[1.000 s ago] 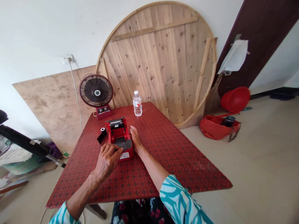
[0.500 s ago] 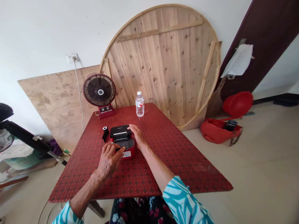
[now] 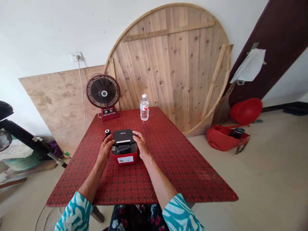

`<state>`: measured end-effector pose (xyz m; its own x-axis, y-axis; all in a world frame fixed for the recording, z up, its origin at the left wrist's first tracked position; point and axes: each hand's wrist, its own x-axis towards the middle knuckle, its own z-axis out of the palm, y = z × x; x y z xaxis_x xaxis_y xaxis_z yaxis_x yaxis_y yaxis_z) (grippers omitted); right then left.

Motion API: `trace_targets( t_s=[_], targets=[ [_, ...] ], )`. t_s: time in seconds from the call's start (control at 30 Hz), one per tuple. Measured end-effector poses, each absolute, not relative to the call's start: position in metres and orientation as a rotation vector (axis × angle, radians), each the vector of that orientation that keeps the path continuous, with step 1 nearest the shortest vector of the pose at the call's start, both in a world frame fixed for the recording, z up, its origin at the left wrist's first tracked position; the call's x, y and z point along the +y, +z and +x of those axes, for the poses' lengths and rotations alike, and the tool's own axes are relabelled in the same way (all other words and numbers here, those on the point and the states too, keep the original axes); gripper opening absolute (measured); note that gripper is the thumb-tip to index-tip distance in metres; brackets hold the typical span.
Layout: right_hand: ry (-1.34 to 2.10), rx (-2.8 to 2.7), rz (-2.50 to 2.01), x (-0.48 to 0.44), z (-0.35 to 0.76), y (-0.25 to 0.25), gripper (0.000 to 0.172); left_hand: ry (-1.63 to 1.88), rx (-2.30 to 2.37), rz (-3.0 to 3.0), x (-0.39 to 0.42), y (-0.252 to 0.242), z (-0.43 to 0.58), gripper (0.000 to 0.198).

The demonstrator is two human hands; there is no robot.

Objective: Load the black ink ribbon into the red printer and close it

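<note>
1. The printer (image 3: 124, 148) sits on the table (image 3: 168, 173), before the person and between both hands: red body, black top, lid (image 3: 124, 136) lowered; whether it is latched cannot be told.
2. A white strip (image 3: 123, 141) crosses the top; a pale label (image 3: 125, 159) with fine print, too small to read, covers much of the front.
3. The left hand (image 3: 106, 147) grasps the printer's left edge, fingers bent; the right hand (image 3: 142, 146) grasps the right edge, fingertips at the lid's corner.
4. A black roll (image 3: 107, 132) with a white end stands just beyond the left hand, which partly hides it.
5. Farther back are an upright bottle (image 3: 144, 109) and a fan (image 3: 103, 94), well clear of the printer.
6. Textures: the table's red covering has a dark diamond pattern; the bottle is clear, ribbed plastic; the round panel (image 3: 168, 64) behind is knotty planked wood.
</note>
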<state>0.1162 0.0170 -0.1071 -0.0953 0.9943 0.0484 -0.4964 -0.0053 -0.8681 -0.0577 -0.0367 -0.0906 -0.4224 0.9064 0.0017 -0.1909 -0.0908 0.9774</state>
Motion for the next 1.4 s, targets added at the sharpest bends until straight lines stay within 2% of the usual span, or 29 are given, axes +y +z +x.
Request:
trace_targets(
  t_s=[0.13, 0.4, 0.53, 1.4],
  targets=[
    [1.447, -0.936, -0.728, 0.018, 0.117, -0.110, 0.036, 1.655, 1.196, 0.820, -0.036, -0.095, -0.057, 0.062],
    [1.411, -0.915, -0.710, 0.013, 0.114, -0.120, 0.039, 1.661, 1.046, 0.914, -0.052, -0.098, -0.043, 0.058],
    [1.388, -0.879, -0.739, 0.012, 0.111, -0.135, 0.046, 1.606, 0.871, 0.942, -0.060, -0.094, -0.042, 0.063],
    [1.418, -0.812, -0.750, 0.014, 0.107, -0.147, 0.040, 1.509, 0.910, 0.897, -0.054, -0.103, -0.061, 0.065]
  ],
)
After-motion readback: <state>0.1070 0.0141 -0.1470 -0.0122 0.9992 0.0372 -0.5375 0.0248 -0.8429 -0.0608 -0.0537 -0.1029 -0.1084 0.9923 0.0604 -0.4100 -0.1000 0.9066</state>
